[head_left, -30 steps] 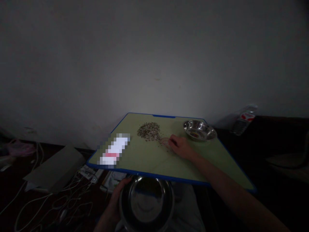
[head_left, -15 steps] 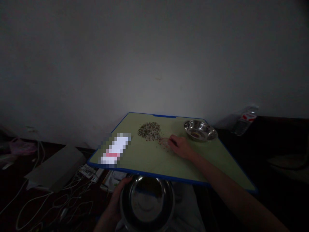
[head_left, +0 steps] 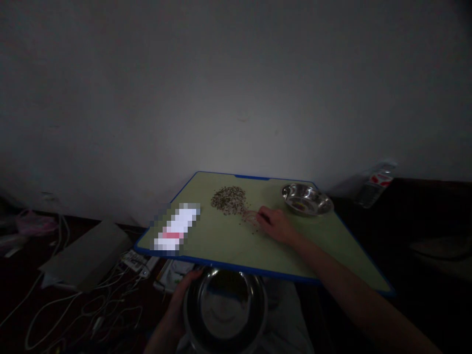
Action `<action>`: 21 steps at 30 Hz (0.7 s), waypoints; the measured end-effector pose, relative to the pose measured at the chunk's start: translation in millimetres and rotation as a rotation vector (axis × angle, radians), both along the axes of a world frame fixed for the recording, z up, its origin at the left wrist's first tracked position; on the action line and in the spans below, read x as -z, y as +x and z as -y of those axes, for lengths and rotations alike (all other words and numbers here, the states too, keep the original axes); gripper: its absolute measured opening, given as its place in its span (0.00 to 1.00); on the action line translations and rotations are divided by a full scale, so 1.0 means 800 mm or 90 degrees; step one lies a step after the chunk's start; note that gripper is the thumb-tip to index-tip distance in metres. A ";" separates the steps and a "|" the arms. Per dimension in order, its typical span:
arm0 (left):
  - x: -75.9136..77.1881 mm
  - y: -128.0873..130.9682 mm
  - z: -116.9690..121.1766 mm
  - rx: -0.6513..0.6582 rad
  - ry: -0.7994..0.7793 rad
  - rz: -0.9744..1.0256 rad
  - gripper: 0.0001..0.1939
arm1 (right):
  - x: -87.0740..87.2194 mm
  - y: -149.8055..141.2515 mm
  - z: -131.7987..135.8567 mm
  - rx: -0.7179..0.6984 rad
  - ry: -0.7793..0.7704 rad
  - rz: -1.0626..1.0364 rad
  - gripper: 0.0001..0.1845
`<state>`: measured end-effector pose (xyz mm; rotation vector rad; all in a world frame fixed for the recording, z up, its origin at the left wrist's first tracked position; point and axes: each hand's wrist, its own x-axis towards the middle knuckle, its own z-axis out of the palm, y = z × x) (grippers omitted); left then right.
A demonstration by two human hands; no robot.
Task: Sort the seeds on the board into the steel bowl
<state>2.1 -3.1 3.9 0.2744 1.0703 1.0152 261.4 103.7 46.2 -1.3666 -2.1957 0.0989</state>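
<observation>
Compared with the earlier frame, a few loose seeds [head_left: 252, 233] beside the right hand [head_left: 276, 225] lie slightly displaced. The right hand's fingers point toward the seed pile [head_left: 228, 200] on the green surface [head_left: 236, 248]; whether they pinch a seed cannot be told. The left hand [head_left: 180, 304] grips a metal bowl [head_left: 257, 314] below the surface's near edge.

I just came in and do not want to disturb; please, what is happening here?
A person is working at a green tabletop. The left-hand grip holds a metal bowl below the near edge. The right-hand grip is at the right side of a pile of small dark and pale bits; whether it pinches any is too dark to tell. A second metal bowl stands farther right, on the tabletop.
</observation>
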 end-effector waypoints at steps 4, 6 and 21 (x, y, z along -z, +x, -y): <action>0.005 -0.001 -0.002 0.016 -0.023 0.000 0.05 | 0.001 0.000 0.000 -0.001 -0.002 -0.006 0.12; 0.011 -0.002 -0.002 0.009 -0.026 0.004 0.05 | 0.001 0.001 0.000 -0.005 -0.004 -0.004 0.12; 0.010 0.001 0.000 0.019 0.021 -0.008 0.06 | -0.018 0.038 -0.014 -0.016 -0.077 -0.126 0.12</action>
